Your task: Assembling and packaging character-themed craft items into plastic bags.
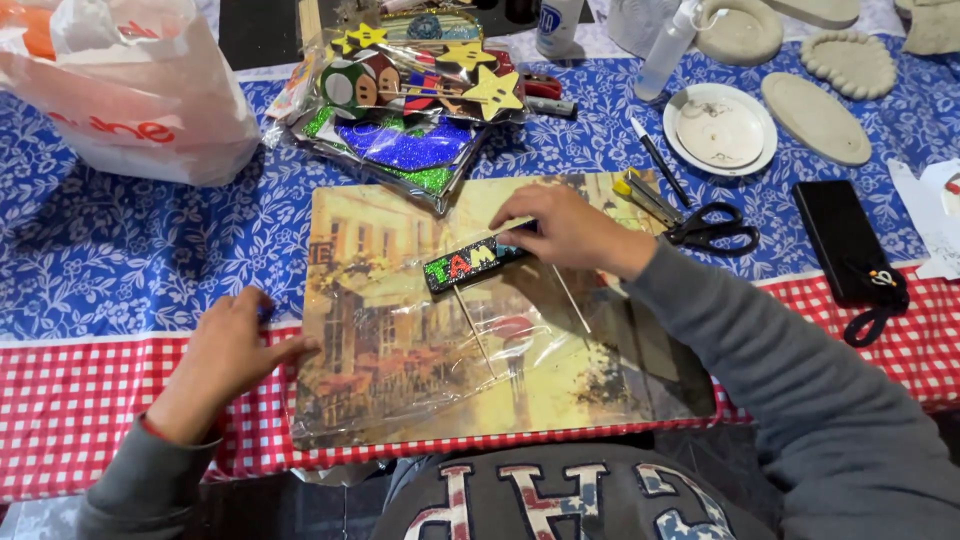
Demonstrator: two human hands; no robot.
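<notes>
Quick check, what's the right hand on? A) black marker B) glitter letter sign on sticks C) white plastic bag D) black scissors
B: the right hand rests on the black glitter letter sign on the picture board; the scissors lie apart to its right.

my right hand (570,228) covers right end of black glitter-letter sign (462,265); its far edge hidden. fingertips there not visible, grip unclear. white plastic bag (120,90) cut off by top and left edge. pale clay shapes (850,62) at top right partly out of view. white paper (940,215) clipped by right edge. clear wrapper (480,350) over picture board blurs in glare, outline hard to trace.
</notes>
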